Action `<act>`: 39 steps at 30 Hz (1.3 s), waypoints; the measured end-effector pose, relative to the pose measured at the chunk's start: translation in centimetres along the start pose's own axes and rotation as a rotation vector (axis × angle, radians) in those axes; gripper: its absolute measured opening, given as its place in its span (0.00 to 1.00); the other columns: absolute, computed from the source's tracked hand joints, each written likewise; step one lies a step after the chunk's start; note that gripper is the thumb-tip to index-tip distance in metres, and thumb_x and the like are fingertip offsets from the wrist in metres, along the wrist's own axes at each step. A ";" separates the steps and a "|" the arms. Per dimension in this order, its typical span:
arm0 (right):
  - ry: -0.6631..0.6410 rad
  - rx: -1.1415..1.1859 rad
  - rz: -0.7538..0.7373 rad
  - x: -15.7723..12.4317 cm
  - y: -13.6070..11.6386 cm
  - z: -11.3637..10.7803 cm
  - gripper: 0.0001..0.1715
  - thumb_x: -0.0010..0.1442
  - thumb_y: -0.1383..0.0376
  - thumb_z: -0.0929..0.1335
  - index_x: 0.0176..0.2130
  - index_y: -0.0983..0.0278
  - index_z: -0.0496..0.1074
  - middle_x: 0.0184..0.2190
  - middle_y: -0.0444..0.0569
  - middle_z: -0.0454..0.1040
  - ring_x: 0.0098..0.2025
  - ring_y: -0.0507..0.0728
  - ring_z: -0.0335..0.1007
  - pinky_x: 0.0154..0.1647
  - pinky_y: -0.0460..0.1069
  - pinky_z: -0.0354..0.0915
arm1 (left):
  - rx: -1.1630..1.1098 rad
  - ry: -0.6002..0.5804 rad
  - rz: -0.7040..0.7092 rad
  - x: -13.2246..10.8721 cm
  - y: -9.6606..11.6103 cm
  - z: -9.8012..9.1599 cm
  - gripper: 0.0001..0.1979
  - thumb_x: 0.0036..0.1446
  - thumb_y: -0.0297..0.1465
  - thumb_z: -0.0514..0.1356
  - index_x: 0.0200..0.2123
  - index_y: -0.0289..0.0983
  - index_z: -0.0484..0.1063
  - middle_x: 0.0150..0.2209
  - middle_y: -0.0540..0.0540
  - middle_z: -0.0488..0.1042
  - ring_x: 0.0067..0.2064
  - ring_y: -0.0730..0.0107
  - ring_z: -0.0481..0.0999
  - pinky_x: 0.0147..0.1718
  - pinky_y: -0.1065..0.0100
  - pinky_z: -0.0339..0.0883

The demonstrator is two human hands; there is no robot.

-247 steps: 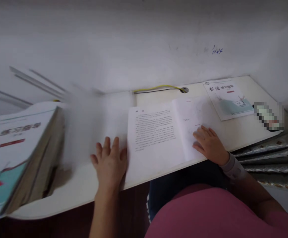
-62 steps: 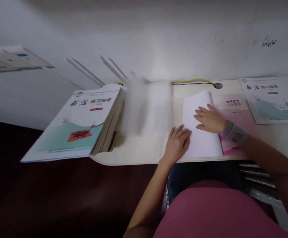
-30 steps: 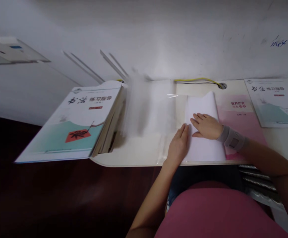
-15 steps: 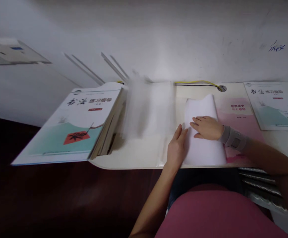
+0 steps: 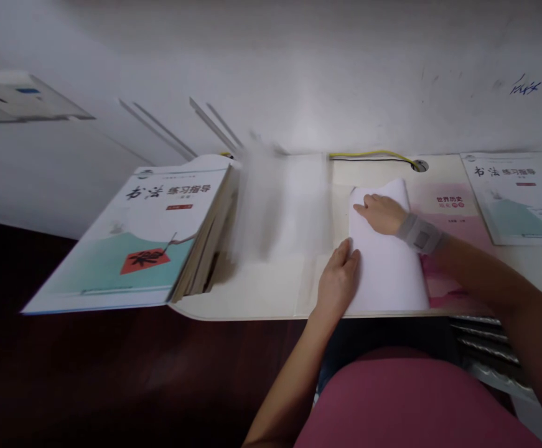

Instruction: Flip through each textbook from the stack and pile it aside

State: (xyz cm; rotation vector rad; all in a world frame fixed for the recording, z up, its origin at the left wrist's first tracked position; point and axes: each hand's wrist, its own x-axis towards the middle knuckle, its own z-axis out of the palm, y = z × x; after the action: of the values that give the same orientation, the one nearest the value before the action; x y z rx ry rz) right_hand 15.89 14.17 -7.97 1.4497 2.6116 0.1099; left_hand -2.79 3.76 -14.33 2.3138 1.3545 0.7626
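A white sheet of paper (image 5: pixel 387 274) lies over the left part of a pink book (image 5: pixel 452 236), and its top edge is uneven. My left hand (image 5: pixel 338 280) rests at the sheet's left edge, fingers laid flat along it. On the upper part of the sheet is my right hand (image 5: pixel 381 213), with one digit pointing left and the other fingers curled in against the paper. I see nothing held in it. A grey band (image 5: pixel 422 233) is around the right wrist. Left of the sheet, a clear plastic cover (image 5: pixel 282 205) spreads over the white tabletop (image 5: pixel 252 292).
At the left, a calligraphy workbook (image 5: pixel 126 236) tops a stack of books that overhangs the table edge. Another workbook (image 5: pixel 518 199) lies at the right. A yellow cable (image 5: pixel 373 153) runs along the wall into a hole. A wall socket (image 5: pixel 23 99) is at far left.
My right hand has slid up the sheet, its fingers changing from spread to curled. My left hand has barely shifted and stays at the left edge.
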 end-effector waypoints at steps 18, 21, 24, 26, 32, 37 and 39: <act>0.015 -0.021 -0.016 3.1 3.0 1.4 0.32 0.64 0.72 0.52 0.64 0.58 0.56 0.44 0.60 0.68 0.44 0.63 0.66 0.41 0.54 0.59 | -0.059 -0.011 0.019 -0.2 -0.5 0.1 0.17 0.64 0.26 0.49 0.49 0.37 0.74 0.62 0.41 0.63 0.64 0.56 0.59 0.60 0.47 0.61; 0.012 -0.023 0.001 3.2 2.9 1.3 0.31 0.64 0.71 0.52 0.64 0.62 0.56 0.45 0.62 0.69 0.44 0.63 0.66 0.40 0.54 0.60 | -0.059 -0.010 0.010 -0.2 -0.4 0.1 0.17 0.65 0.27 0.49 0.49 0.38 0.74 0.62 0.41 0.64 0.64 0.56 0.59 0.60 0.47 0.61; -0.001 -0.022 0.019 3.5 2.7 1.2 0.31 0.64 0.71 0.52 0.64 0.63 0.56 0.44 0.62 0.69 0.44 0.62 0.67 0.38 0.53 0.60 | -0.060 -0.015 0.010 -0.2 -0.3 0.1 0.17 0.65 0.27 0.47 0.49 0.36 0.74 0.62 0.39 0.63 0.64 0.54 0.59 0.60 0.47 0.61; -0.011 -0.023 0.034 3.7 2.6 1.0 0.30 0.65 0.71 0.52 0.64 0.62 0.55 0.44 0.61 0.69 0.43 0.62 0.67 0.38 0.53 0.59 | -0.051 -0.017 0.012 -0.2 -0.3 0.1 0.17 0.65 0.27 0.47 0.49 0.36 0.74 0.62 0.39 0.63 0.64 0.54 0.59 0.60 0.47 0.61; 0.003 -0.043 0.033 0.8 0.7 -0.1 0.25 0.65 0.69 0.54 0.58 0.67 0.64 0.45 0.63 0.70 0.46 0.65 0.67 0.41 0.55 0.59 | -0.052 -0.007 0.000 -0.2 -0.1 0.0 0.17 0.64 0.25 0.48 0.49 0.34 0.73 0.63 0.37 0.61 0.65 0.55 0.58 0.61 0.50 0.61; 0.063 -0.007 -0.216 -7.2 -4.1 0.4 0.36 0.61 0.48 0.64 0.58 0.70 0.63 0.58 0.67 0.63 0.59 0.69 0.60 0.56 0.61 0.55 | -0.070 -0.020 -0.002 0.1 -0.1 -0.3 0.18 0.62 0.24 0.49 0.52 0.36 0.70 0.64 0.39 0.60 0.64 0.57 0.59 0.60 0.52 0.61; 0.073 0.012 -0.261 -9.5 -5.5 0.7 0.44 0.57 0.43 0.65 0.60 0.71 0.61 0.61 0.68 0.61 0.62 0.70 0.57 0.60 0.62 0.52 | -0.103 -0.016 0.002 0.3 -0.1 -0.7 0.20 0.62 0.23 0.48 0.55 0.35 0.67 0.63 0.38 0.61 0.64 0.60 0.61 0.60 0.54 0.61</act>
State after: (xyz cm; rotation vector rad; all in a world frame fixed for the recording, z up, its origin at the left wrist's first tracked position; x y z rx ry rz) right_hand 16.30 3.21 -8.49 1.1145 2.8366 0.1179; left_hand -3.19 4.08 -13.72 2.2372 1.2751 0.7944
